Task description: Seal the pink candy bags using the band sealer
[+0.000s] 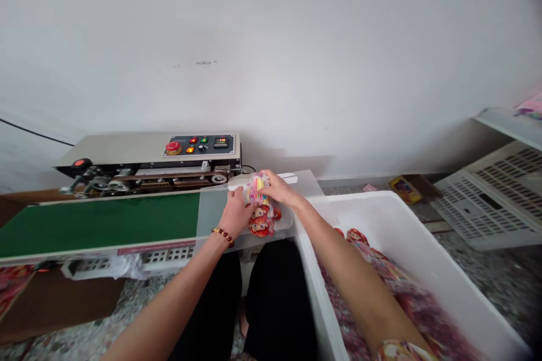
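A small clear packet (257, 189) with pink and yellow contents is between my two hands, over the sheet at the machine's right end. My left hand (237, 210), with a beaded bracelet at the wrist, grips its left side. On its upper right, the fingers of my right hand (276, 187) are closed. Below it appear red-haired cartoon figures (259, 225) on clear wrapping; whether they belong to the same packet or to others under it I cannot tell. My fingers hide parts of the packet's edges.
A band sealer (148, 161) with lit buttons and a red stop knob stands by the wall, behind a green conveyor belt (105, 223). At right is a white tub (427, 240) holding many similar packets. Beyond it stand a grey crate (478, 203) and a small carton (409, 189).
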The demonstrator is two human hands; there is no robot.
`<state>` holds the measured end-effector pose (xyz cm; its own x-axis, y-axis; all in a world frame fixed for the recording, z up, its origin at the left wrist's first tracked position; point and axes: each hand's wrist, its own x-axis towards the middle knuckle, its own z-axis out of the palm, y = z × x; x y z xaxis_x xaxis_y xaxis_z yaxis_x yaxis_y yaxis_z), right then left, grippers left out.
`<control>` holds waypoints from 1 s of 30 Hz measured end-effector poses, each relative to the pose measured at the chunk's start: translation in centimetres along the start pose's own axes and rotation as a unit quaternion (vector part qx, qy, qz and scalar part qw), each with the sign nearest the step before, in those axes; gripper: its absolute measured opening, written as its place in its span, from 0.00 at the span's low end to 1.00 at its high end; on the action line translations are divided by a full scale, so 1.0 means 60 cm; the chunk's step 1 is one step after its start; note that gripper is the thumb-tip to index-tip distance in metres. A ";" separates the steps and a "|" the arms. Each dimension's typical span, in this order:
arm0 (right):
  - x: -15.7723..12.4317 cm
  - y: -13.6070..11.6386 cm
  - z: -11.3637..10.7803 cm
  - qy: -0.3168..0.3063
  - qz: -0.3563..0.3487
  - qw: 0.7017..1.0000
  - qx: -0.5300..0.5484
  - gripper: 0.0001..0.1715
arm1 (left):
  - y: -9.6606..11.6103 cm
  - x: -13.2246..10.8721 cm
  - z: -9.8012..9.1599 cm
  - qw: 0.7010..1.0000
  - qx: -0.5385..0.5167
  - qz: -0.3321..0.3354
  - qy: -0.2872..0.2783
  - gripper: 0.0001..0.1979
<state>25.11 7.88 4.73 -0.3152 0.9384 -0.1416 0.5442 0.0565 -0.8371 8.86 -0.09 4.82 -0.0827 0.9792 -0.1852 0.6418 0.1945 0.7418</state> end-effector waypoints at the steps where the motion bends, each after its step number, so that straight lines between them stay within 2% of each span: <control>1: 0.000 -0.004 0.003 0.002 0.005 1.000 -0.013 0.41 | 0.003 -0.005 -0.003 0.998 0.062 0.008 0.003 0.30; 3: -0.002 -0.009 0.006 0.011 0.009 0.998 -0.058 0.46 | 0.005 -0.016 -0.006 0.984 0.175 0.023 0.015 0.29; 6: -0.015 -0.009 0.003 0.028 -0.006 0.990 -0.137 0.49 | -0.006 -0.024 -0.003 0.958 0.256 0.093 0.087 0.28; 8: -0.032 -0.004 0.003 0.064 -0.032 0.983 -0.170 0.40 | -0.023 -0.019 0.004 0.933 0.279 0.194 0.117 0.25; 11: -0.064 0.008 0.015 0.106 -0.113 0.962 -0.226 0.28 | -0.055 -0.006 0.014 0.906 0.282 0.299 0.099 0.21; 14: -0.093 0.021 0.036 0.058 -0.164 0.941 -0.292 0.29 | -0.084 0.000 0.017 0.907 0.271 0.302 0.114 0.21; 19: -0.110 0.026 0.044 0.012 -0.109 0.935 -0.338 0.30 | -0.110 -0.001 0.000 0.918 0.253 0.279 0.127 0.19; 22: -0.100 0.009 0.035 0.020 -0.104 0.934 -0.342 0.28 | -0.115 0.005 -0.010 0.918 0.235 0.301 0.110 0.18; 25: -0.081 -0.019 0.038 0.046 -0.155 0.921 -0.354 0.23 | -0.118 0.014 -0.014 0.916 0.218 0.326 0.083 0.19; 28: -0.057 -0.040 0.058 0.022 -0.223 0.905 -0.362 0.22 | -0.125 0.016 -0.016 0.917 0.220 0.327 0.064 0.22; 30: -0.044 -0.046 0.072 0.003 -0.231 0.898 -0.375 0.21 | -0.131 0.015 -0.021 0.916 0.225 0.326 0.057 0.22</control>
<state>21.10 3.78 5.12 -0.6386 0.7578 0.1341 0.7277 0.6513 -0.2150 2.80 -0.65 -0.38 0.3685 0.8832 0.2901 0.8303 -0.4530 0.3246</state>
